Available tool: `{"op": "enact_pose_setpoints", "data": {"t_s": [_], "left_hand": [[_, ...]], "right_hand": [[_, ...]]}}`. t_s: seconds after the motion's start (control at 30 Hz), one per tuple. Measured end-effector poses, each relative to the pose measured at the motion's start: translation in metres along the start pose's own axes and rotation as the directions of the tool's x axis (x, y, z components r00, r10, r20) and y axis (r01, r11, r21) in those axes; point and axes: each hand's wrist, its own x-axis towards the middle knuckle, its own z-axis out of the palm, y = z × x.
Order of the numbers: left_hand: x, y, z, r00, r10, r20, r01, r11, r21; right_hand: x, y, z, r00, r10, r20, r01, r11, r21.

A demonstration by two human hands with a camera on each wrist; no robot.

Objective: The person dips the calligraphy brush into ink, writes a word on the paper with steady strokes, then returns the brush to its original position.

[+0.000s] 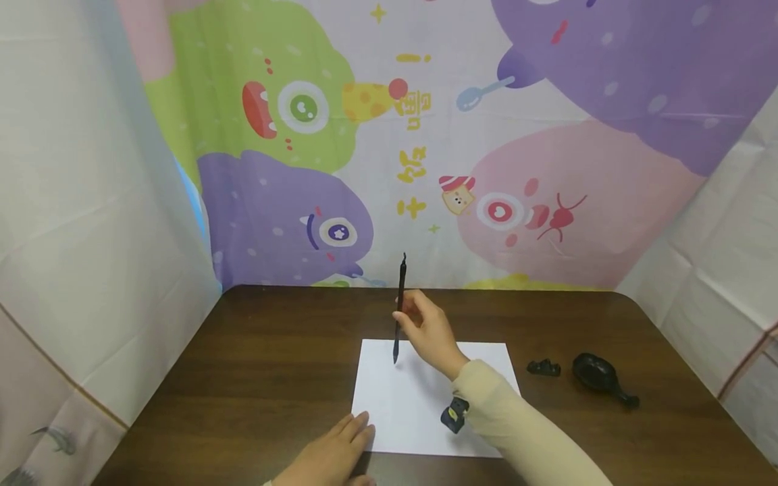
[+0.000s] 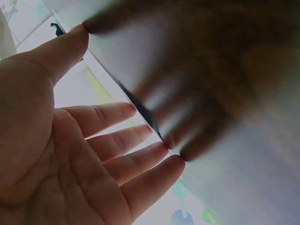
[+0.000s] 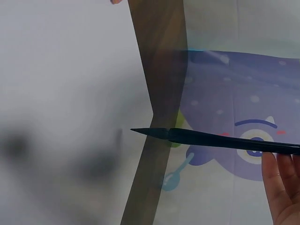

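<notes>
Between thumb and fingers, my right hand [image 1: 430,329] pinches a dark writing brush [image 1: 402,283], held nearly upright with its pointed tip down. In the right wrist view the brush tip [image 3: 140,131] looks dark and stands apart from its faint shadow on the paper. Below it, a blank white sheet of paper [image 1: 413,395] lies on the brown table. My left hand [image 1: 331,452] rests at the sheet's lower left edge, fingertips touching it. Seen from the left wrist, the left hand's fingers [image 2: 136,161] are extended and hold nothing.
On the table [image 1: 261,378], right of the paper, sit a small black brush rest [image 1: 543,367] and a black dish with a handle [image 1: 595,372]. A cartoon-printed curtain [image 1: 425,148] hangs behind the table's far edge. White cloth [image 1: 79,169] hangs at both sides.
</notes>
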Motion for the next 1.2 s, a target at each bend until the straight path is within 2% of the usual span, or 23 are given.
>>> {"op": "enact_pose_setpoints", "data": {"t_s": [0.27, 0.57, 0.9, 1.2], "left_hand": [[-0.001, 0.001, -0.003, 0.999, -0.023, 0.038, 0.025, 0.999, -0.046], [-0.002, 0.002, -0.004, 0.999, -0.025, 0.046, 0.027, 0.999, -0.042], [-0.004, -0.001, 0.000, 1.000, 0.017, -0.011, -0.017, 1.000, -0.003], [-0.002, -0.001, 0.000, 1.000, 0.023, -0.001, -0.023, 1.000, 0.000]], "right_hand": [[-0.002, -0.003, 0.008, 0.999, -0.036, -0.015, 0.035, 0.999, -0.037], [-0.003, -0.002, 0.022, 0.993, -0.094, -0.074, 0.093, 0.996, -0.012], [-0.006, -0.003, 0.029, 0.994, -0.091, -0.065, 0.089, 0.996, -0.029], [-0.009, -0.005, 0.030, 0.991, -0.119, -0.054, 0.117, 0.992, -0.044]]}}
